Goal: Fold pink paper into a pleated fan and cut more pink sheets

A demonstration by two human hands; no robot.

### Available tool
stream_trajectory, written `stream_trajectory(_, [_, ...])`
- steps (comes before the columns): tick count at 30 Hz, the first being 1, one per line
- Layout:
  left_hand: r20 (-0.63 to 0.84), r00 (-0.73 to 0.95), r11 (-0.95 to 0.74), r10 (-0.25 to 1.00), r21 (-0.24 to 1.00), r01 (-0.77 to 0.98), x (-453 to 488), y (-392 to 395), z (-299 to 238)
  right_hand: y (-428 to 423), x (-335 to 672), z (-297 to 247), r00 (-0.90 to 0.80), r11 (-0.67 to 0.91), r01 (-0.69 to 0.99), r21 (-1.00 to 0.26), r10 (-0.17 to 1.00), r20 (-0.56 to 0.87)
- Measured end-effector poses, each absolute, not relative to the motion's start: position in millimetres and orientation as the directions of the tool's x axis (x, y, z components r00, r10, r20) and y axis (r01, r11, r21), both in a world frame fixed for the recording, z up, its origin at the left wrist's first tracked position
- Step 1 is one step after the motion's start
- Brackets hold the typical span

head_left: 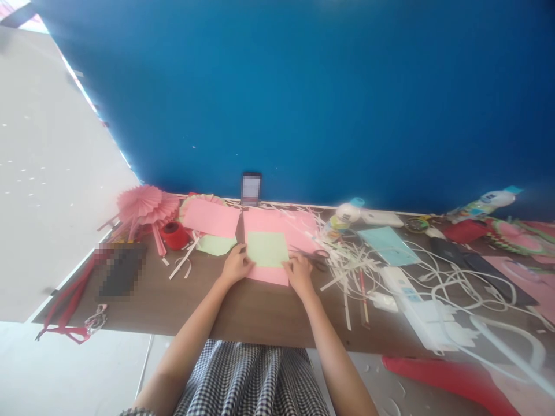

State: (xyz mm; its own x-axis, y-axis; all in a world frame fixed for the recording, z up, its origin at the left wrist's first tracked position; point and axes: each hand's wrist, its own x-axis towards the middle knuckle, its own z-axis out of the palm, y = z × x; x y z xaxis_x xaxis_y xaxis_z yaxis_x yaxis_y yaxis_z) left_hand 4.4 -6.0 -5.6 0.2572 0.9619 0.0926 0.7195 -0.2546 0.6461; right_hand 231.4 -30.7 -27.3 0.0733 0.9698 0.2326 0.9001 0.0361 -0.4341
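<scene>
A light green paper sheet (267, 248) lies on a pink sheet (271, 226) on the brown table (243, 306). My left hand (236, 267) rests at the green sheet's lower left corner, fingers curled and pinching its edge. My right hand (298, 273) presses at the lower right corner, fingers bent on the paper's edge. Scissors (318, 256) lie just right of my right hand.
Pink paper fans (145, 207), a red tape roll (174, 235), another pink sheet (210, 218) and a phone (251, 188) stand at the back. Paper strips (351, 271), a white power strip (411, 303) with cables, glue bottles (485, 203) and a red lanyard (65, 312) surround the work area.
</scene>
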Motion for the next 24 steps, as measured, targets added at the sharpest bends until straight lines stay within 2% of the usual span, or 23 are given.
stream_trajectory(10, [0.077, 0.266, -0.252, 0.961, 0.642, 0.724, 4.3, -6.5, -5.6, -31.5, 221.9, -24.6, 0.112, -0.001, 0.928, -0.372, 0.955, 0.275])
stream_trajectory(14, [0.088, 0.264, -0.258, 0.961, 0.635, 0.728, 4.7, -6.2, -7.1, -39.2, 217.8, -16.5, 0.142, -0.022, 0.956, -0.294, 0.909, 0.392])
stream_trajectory(17, [0.113, 0.273, -0.282, 0.955, 0.626, 0.727, 5.0, -5.1, -9.0, -53.6, 203.3, -6.1, -0.039, 0.159, 0.964, -0.213, 0.877, 0.478])
stream_trajectory(20, [0.143, 0.289, -0.314, 0.947, 0.611, 0.727, 5.1, -4.0, -10.4, -68.2, 180.4, 1.2, -0.3, 0.388, 0.9, -0.2, 0.882, 0.363])
stream_trajectory(24, [0.156, 0.282, -0.317, 0.947, 0.605, 0.73, 5.0, -3.9, -10.9, -77.0, 160.2, 2.5, -0.343, 0.399, 0.878, -0.264, 0.91, 0.232])
